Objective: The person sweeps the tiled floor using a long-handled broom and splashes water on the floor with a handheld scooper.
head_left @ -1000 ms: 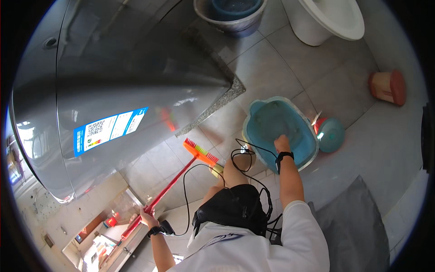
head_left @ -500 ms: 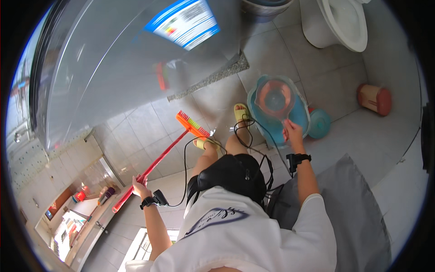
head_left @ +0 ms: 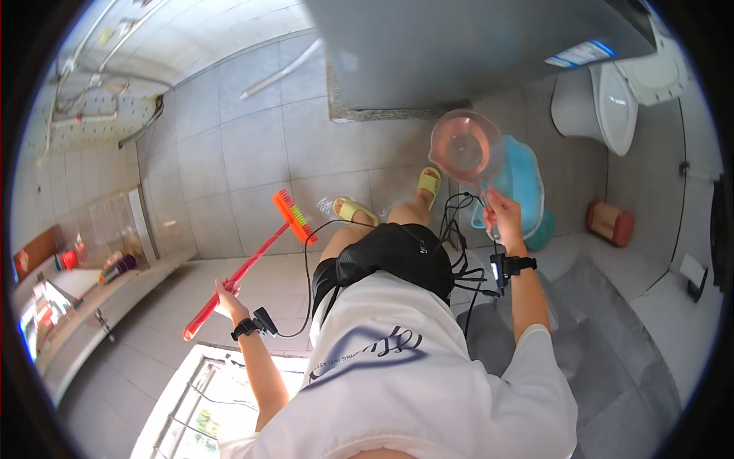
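My left hand (head_left: 229, 297) is closed round the red handle of a floor scrubbing brush (head_left: 294, 217). Its orange head, with red and yellow-green bristles, points away from me just left of my feet. On the other side, my right hand (head_left: 503, 213) grips the handle of a clear pinkish water ladle (head_left: 463, 153). The ladle's round bowl is held out over the left rim of a light blue plastic basin (head_left: 527, 177). Something clear, perhaps water, shows inside the bowl; I cannot tell how much. Part of the basin is hidden behind the ladle and my hand.
A large grey panel (head_left: 459, 46) stands ahead above a speckled stone sill (head_left: 382, 115). Right of it are a white toilet (head_left: 612, 115) and a pink-and-tan bin (head_left: 610, 223). Black cables (head_left: 459, 237) hang by my legs. A counter (head_left: 115, 302) runs along the left.
My view has turned left, so the panel and toilet sit farther right. The ladle has moved from above the basin's middle to its left edge. Both hands keep their grip.
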Demonstrator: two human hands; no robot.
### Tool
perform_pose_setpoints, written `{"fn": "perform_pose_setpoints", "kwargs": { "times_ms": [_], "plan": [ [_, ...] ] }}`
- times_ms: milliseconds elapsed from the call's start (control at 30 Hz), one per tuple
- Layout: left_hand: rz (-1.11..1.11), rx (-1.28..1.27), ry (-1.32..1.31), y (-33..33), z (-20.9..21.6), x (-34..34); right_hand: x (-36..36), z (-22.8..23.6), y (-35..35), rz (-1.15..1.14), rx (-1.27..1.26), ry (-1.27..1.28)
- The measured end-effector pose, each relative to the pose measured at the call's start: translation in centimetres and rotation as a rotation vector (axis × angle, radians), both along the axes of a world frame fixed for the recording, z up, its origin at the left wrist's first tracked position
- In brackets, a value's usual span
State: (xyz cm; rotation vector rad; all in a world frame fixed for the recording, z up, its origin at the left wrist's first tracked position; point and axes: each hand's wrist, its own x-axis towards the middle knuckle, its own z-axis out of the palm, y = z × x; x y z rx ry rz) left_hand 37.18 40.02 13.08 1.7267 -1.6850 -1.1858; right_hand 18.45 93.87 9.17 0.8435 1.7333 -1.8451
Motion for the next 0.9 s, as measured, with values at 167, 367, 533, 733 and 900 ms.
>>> {"fn": "perform_pose_setpoints", "kwargs": {
  "times_ms": [167, 367, 533, 733, 900],
  "plan": [
    [0.079, -0.028, 0.036, -3.4, -3.2, 5.8, -2.7, -1.5, -8.4, 0.156, -0.079, -0.022],
    [0.155, -0.064, -0.016, -3.4, -6.1, 6.5, -8.9, -3.7, -14.0, 0.387, -0.063, -0.078],
    [0.243, -0.105, -0.052, -4.1, -6.5, 7.0, -11.5, -6.5, -18.3, 0.544, -0.063, -0.062],
    [0.33, -0.025, -0.033, -6.2, -8.4, 8.1, -14.0, -11.1, -23.3, 0.734, 0.033, -0.15],
    [0.494, 0.131, -0.014, -7.1, -10.2, 10.2, -16.8, -15.0, -34.4, 0.905, 0.195, -0.256]
  ]
}}
